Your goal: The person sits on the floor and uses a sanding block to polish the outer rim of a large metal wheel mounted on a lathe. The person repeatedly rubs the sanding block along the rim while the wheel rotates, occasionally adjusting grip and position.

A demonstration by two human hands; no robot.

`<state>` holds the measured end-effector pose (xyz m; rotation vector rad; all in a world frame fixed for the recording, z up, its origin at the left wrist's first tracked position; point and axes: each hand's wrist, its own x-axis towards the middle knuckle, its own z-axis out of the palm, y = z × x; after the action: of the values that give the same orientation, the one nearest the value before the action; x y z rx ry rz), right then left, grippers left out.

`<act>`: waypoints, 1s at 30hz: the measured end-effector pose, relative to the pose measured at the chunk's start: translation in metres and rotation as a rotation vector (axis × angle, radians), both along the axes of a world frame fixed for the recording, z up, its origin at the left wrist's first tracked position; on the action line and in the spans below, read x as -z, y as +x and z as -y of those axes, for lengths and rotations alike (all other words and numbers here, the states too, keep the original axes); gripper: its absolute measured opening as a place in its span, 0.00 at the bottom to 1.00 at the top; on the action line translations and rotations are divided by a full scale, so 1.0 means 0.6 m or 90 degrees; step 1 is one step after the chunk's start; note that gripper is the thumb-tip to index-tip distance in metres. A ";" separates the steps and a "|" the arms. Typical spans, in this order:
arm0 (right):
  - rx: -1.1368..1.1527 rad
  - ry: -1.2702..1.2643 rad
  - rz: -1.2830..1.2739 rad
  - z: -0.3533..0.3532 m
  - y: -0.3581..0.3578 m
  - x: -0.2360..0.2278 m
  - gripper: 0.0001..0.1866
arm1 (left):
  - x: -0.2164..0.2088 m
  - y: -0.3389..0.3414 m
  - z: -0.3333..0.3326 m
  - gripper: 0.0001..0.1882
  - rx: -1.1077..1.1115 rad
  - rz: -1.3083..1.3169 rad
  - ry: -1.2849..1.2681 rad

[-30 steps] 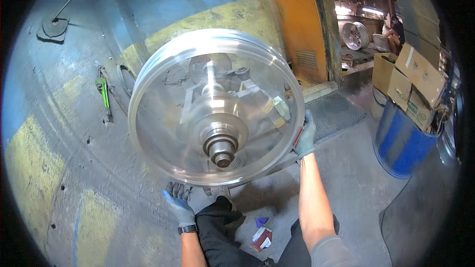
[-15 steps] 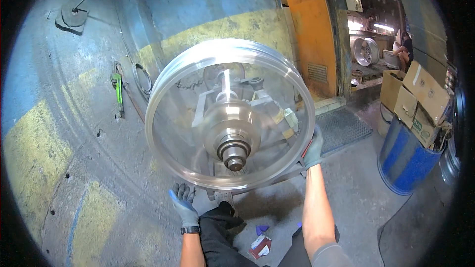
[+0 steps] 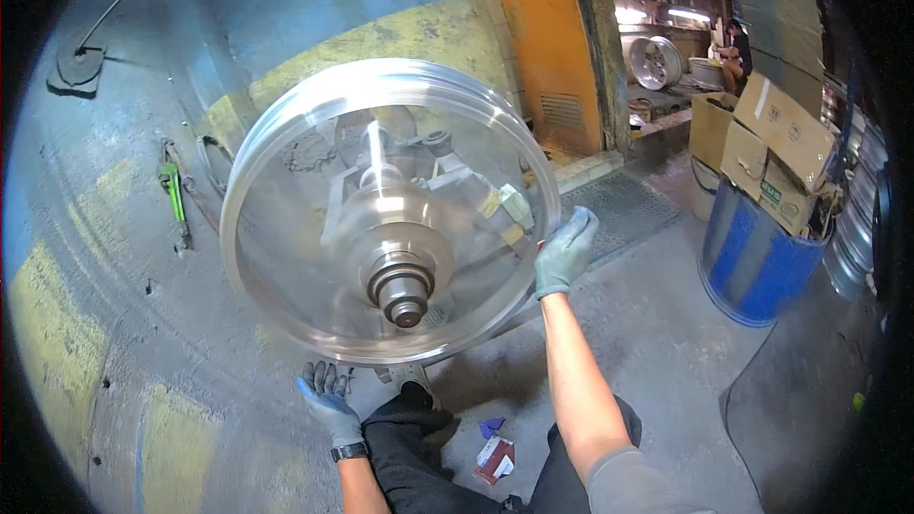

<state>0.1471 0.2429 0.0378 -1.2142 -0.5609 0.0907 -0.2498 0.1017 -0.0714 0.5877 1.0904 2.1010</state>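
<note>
A large silver wheel rim (image 3: pixel 249 138) is mounted on a shaft with a stepped metal hub (image 3: pixel 407 309). Its spokes are smeared into a see-through blur, so it is spinning. My gloved right hand (image 3: pixel 567 255) is at the rim's right edge, fingers bent, with a sliver of something red (image 3: pixel 542 245) showing beside the glove; most of that piece is hidden. Just below the rim's lower left is my gloved left hand (image 3: pixel 328 395), palm up, fingers apart, holding nothing. It looks close to the rim; whether it touches, I cannot tell.
On the floor at left are a green-handled tool (image 3: pixel 175 192) and a dark block with a rod (image 3: pixel 78 69). A blue barrel (image 3: pixel 752 262) topped with cardboard boxes (image 3: pixel 776 138) stands at right. A red-and-white packet (image 3: pixel 495 460) lies between my legs. Another person (image 3: pixel 736 55) sits far back.
The view has swung right, shifting the whole scene leftward. My right hand has moved up along the rim's edge, and less of the red piece shows. My left hand stays open below the still-spinning wheel.
</note>
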 end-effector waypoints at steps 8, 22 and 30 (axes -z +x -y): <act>0.020 0.034 0.009 -0.010 -0.005 -0.007 0.21 | -0.004 -0.003 0.003 0.41 -0.008 -0.019 -0.019; -0.029 0.033 -0.019 -0.009 -0.003 -0.012 0.18 | -0.023 0.006 0.012 0.40 -0.025 -0.039 -0.033; 0.040 0.072 -0.006 -0.018 -0.006 -0.003 0.20 | -0.018 -0.002 0.009 0.40 -0.023 -0.029 -0.033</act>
<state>0.1438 0.2536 0.0393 -1.1204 -0.5128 0.0108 -0.2508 0.0962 -0.0605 0.5968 1.1853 2.0925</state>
